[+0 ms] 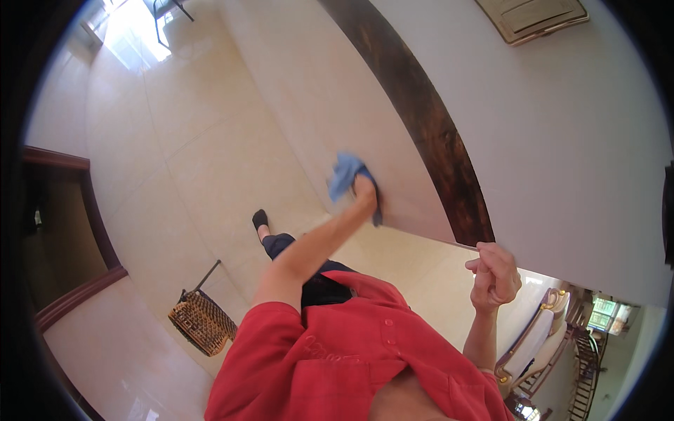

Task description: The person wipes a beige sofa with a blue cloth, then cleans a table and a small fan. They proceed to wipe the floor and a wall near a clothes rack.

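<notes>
My left hand (366, 188) is shut on a blue cloth (345, 171), pressing it to the pale lower wall panel (389, 173) below a dark wooden trim band (437, 121). Hand and cloth are blurred, and part of the cloth hangs down by the wrist. Beside the wall's end, close to the end of the wooden band, is my right hand (495, 276); its fingers are curled and no object shows in it. Whether its fingertips press on the wall edge is hard to tell.
A metallic-looking plate (532, 18) is on the upper wall. A woven basket-like object (202, 321) with a dark rod stands on the tiled floor (210, 137). A dark-framed opening (100, 221) lies left; a gold-trimmed sofa (537, 337) stands lower right. My foot in a black sock (259, 218) rests on the floor.
</notes>
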A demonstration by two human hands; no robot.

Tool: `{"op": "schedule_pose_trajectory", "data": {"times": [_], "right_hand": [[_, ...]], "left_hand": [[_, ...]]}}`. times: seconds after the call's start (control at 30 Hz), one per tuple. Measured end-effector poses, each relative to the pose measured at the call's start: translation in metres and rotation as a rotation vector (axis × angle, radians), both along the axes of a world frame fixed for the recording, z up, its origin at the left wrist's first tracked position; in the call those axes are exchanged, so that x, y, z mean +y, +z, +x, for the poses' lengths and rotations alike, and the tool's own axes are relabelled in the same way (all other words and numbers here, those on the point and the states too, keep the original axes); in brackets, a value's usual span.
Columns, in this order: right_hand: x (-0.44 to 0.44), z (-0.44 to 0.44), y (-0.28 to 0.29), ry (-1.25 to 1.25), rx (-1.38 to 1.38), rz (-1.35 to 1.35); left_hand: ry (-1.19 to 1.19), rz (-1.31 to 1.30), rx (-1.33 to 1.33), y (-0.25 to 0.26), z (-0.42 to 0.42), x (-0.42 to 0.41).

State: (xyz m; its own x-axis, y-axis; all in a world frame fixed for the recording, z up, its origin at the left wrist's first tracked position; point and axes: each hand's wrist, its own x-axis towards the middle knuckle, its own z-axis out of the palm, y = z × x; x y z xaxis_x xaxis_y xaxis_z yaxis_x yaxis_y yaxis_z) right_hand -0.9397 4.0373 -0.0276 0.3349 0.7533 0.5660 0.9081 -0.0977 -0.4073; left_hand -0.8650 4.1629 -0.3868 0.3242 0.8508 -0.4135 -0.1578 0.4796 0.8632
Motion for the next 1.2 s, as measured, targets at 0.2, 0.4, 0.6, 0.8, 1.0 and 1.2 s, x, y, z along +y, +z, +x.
{"op": "schedule_pose_trajectory", "data": {"times": [0.2,0.4,0.6,0.8,1.0,1.2], "right_hand": [[0.002,-0.001,-0.003,-0.023,-0.095,-0.036],[0.02,-0.018,0.003,-0.134,-0.056,-0.036],[0.046,-0.033,0.002,-0.357,-0.141,-0.114],[0.094,-0.053,-0.024,-0.397,0.332,-0.216],[0.157,-0.005,-0.06,-0.226,0.605,-0.748],[0.157,0.026,-0.07,-0.076,0.898,-1.001]], "left_hand": [[-0.178,-0.177,-0.03,0.034,-0.035,-0.057],[0.226,1.057,0.347,0.155,0.006,0.141],[0.015,1.136,0.463,0.233,-0.009,0.328],[0.068,1.206,0.602,0.134,0.033,0.286],[-0.406,1.419,0.079,0.08,0.008,0.187],[0.09,1.292,0.232,0.186,0.056,0.449]]}}
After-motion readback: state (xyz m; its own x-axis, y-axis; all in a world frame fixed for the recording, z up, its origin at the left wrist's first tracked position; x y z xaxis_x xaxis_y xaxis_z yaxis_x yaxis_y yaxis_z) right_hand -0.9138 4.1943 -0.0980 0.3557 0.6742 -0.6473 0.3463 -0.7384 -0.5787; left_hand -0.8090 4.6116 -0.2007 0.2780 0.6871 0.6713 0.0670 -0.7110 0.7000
